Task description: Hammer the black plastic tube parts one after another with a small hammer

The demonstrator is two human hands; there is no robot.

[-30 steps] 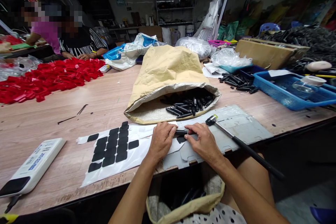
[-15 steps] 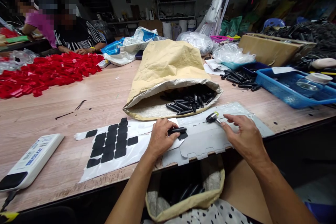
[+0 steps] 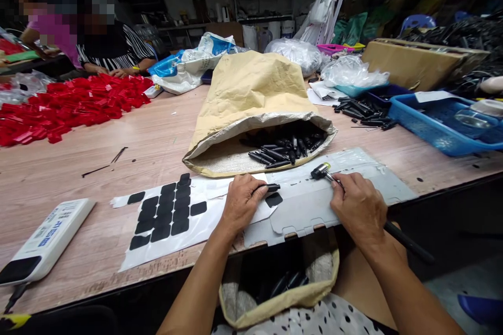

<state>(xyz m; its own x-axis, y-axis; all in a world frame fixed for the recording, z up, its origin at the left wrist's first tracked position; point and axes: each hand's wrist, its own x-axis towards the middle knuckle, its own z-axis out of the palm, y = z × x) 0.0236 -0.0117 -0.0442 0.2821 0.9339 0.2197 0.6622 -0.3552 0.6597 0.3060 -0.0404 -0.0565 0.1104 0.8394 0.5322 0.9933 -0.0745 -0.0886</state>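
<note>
My left hand (image 3: 241, 201) is closed around a slim black pen-like tube (image 3: 273, 187), whose right end sticks out past the fingers. Just below that tip, a dark rounded square (image 3: 274, 199) lies on the grey board (image 3: 302, 209). My right hand (image 3: 359, 207) grips a small hammer (image 3: 321, 170); its metal head rests on or just above the board, and its long black handle runs out behind the wrist. Left of my left hand, a white sheet (image 3: 128, 259) bears several black rounded squares. Behind both hands, a tan paper sack (image 3: 251, 81) gapes open with black tubes inside.
A second open sack (image 3: 283, 314) sits below the table edge at my lap. A white power strip (image 3: 49, 241) lies left, with red pieces (image 3: 74, 104) beyond. Blue tray (image 3: 440, 133) and carton (image 3: 412, 65) stand right. Two people sit at the far left.
My right hand has closed around the hammer, its fingers having been apart before, and the black handle now shows behind the wrist. The tube in my left hand has shifted up slightly, uncovering the dark square.
</note>
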